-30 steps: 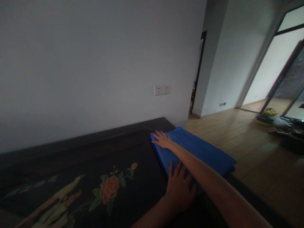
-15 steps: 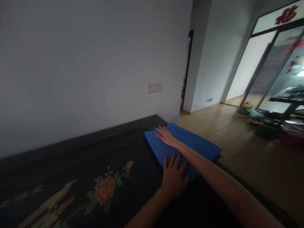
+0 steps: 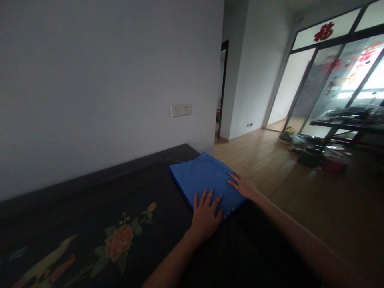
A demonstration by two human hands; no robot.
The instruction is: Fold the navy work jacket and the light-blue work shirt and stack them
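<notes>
A folded blue cloth [image 3: 201, 176], perhaps a garment, lies flat at the far right corner of a dark tabletop [image 3: 144, 178]. My left hand [image 3: 206, 216] rests on its near edge with the fingers spread. At the cloth's right edge, my right hand [image 3: 244, 186] lies with fingers stretched out over the fabric. Neither hand grips anything. Small pale spots show along the near right edge of the cloth, too small to make out.
Painted flowers [image 3: 119, 242] decorate the tabletop on the left. A white wall with a double socket [image 3: 181, 110] rises behind it. Right of the table is a wooden floor [image 3: 276, 176], with basins and bags [image 3: 312, 152] near glass sliding doors [image 3: 318, 88].
My right hand has moved from the top of the cloth to its right edge. The cloth's right part is now folded in, making it narrower. The view has turned slightly right.
</notes>
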